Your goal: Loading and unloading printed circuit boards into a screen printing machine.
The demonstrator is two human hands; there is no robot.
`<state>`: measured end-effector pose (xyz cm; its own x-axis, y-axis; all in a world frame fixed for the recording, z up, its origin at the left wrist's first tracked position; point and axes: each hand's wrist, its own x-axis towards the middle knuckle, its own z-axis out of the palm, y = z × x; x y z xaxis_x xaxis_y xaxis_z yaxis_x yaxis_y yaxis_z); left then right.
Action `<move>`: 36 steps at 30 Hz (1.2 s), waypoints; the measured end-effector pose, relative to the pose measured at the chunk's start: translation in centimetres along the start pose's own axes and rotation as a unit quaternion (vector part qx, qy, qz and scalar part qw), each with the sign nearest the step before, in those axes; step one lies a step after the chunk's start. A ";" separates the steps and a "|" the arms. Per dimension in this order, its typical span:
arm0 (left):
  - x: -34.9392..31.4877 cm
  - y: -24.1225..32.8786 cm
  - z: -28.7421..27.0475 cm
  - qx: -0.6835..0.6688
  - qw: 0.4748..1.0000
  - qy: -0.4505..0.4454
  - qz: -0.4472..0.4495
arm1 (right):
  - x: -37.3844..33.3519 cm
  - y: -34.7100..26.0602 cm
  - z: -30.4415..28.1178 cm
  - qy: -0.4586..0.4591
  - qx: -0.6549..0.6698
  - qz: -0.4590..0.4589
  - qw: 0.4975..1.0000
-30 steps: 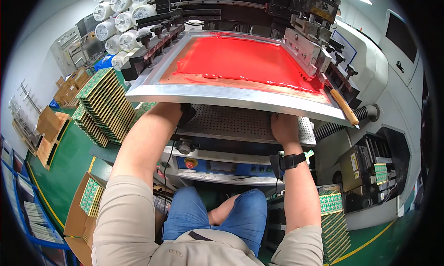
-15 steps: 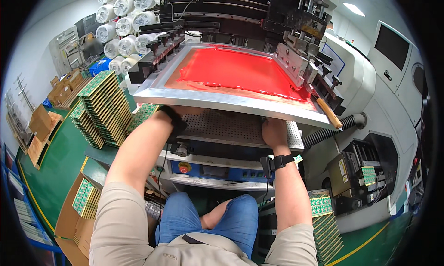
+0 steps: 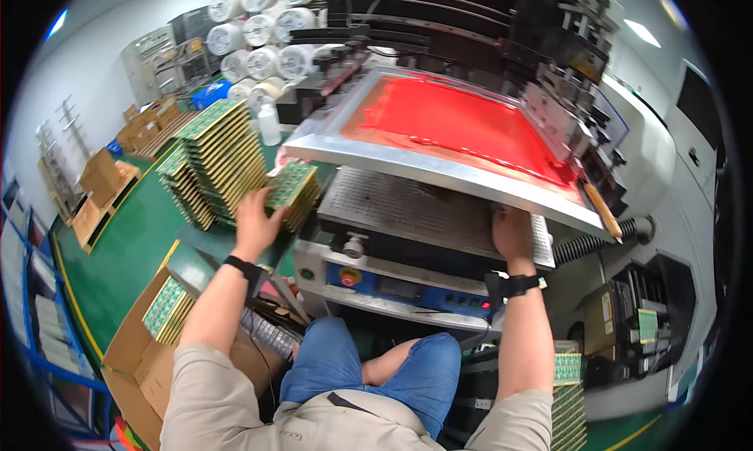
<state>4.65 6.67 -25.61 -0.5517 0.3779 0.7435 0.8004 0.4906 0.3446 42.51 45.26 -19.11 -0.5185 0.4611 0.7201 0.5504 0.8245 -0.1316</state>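
My left hand (image 3: 257, 225) reaches to the stacked green circuit boards, thumb and fingers apart. It lies between a tall board stack (image 3: 223, 157) and a shorter board stack (image 3: 293, 186), its thumb close to the shorter one; whether it touches a board is unclear. Beneath the raised screen-printing frame (image 3: 439, 170), my right hand (image 3: 513, 233) is at the right part of the perforated metal bed (image 3: 384, 208). The frame's edge and the hand itself hide its fingertips. Red ink (image 3: 463, 121) covers much of the screen.
A wooden-handled tool (image 3: 602, 209) rests at the frame's right corner. Below the bed is a blue control panel (image 3: 400, 288) with a red button. An open cardboard box (image 3: 129, 341) holds boards at the lower left. More boards (image 3: 568, 396) stand at the lower right.
My left hand has come out from under the frame and moved left to the board stacks. My right hand stays under the frame's right side. The view has shifted left.
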 end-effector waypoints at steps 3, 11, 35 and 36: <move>-1.5 1.2 0.9 0.095 0.995 0.038 -0.006 | -0.1 0.3 -0.2 0.004 0.036 0.011 0.999; 0.4 0.1 1.2 0.110 0.977 -0.123 -0.133 | 0.2 -0.9 -0.3 -0.014 0.076 0.047 0.996; -7.5 -3.5 1.5 -0.069 0.990 0.050 -0.115 | -1.4 -1.1 -1.8 0.134 0.057 0.071 0.987; -7.7 -3.7 1.8 -0.068 0.990 0.047 -0.113 | -2.2 -1.4 -2.1 0.166 0.067 0.066 0.982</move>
<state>5.52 3.35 -33.68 -0.7009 0.1933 0.6866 0.6871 0.4414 0.5771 44.23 42.47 -19.07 -0.1952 0.4532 0.8698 0.4959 0.8107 -0.3111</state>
